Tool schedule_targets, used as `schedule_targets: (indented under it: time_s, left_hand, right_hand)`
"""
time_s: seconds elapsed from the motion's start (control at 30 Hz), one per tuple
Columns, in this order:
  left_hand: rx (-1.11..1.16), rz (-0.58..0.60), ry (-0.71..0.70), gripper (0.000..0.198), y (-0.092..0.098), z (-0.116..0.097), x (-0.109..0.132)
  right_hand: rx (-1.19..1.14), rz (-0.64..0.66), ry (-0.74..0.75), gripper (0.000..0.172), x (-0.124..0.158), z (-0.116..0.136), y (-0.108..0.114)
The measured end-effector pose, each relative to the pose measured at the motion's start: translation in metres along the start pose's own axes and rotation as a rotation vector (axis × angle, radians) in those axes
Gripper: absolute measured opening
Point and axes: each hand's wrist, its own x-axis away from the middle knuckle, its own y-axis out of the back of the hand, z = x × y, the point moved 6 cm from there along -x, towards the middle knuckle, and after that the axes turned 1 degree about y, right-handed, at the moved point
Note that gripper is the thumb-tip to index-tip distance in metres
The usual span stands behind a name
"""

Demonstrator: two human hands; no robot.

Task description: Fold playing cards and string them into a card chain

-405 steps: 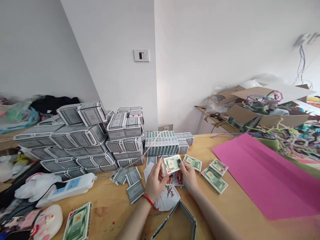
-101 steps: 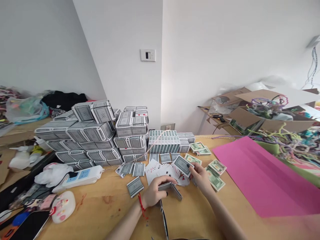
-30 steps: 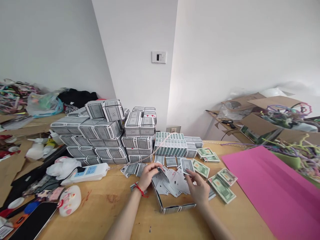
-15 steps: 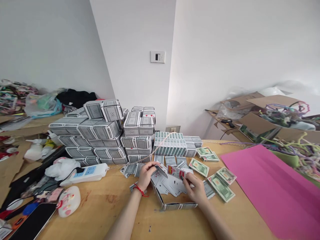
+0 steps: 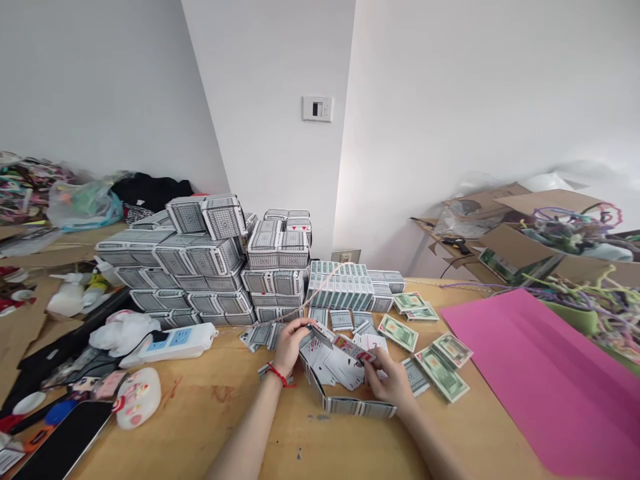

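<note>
My left hand [image 5: 289, 348], with a red string bracelet at the wrist, pinches a grey-backed playing card [image 5: 321, 335] that looks bent. A printed card [image 5: 353, 349] in red and yellow is held between the fingers of my right hand [image 5: 391, 381]. The near ends of the two cards almost meet; whether they touch I cannot tell. Below them, loose playing cards [image 5: 340, 368] lie face up inside a low frame of folded cards [image 5: 360, 407]. More grey-backed cards [image 5: 341, 320] are spread out behind.
Blocks of folded cards [image 5: 200, 257] are stacked at the back left, beside a power strip [image 5: 183, 341] and a phone [image 5: 67, 443]. To the right lie green card packs [image 5: 443, 377] and a pink sheet [image 5: 540, 380]. A cardboard box [image 5: 520, 250] holds yarn.
The printed card in my right hand has tilted flatter and come nearer the card in my left hand. My left hand has barely moved.
</note>
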Motion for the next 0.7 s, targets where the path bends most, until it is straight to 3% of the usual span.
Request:
schedule_targets:
  time_s: [0.47,0.7]
  left_hand:
    - [0.044,-0.011,0.023,0.021,-0.001,-0.001,0.001]
    - [0.058,-0.008,0.022,0.021,-0.001,-0.001,0.001]
  right_hand:
    - [-0.012,-0.118,0.024,0.019,0.000,-0.012,-0.006]
    - [0.002,-0.115,0.025,0.017,0.001,-0.015,-0.008]
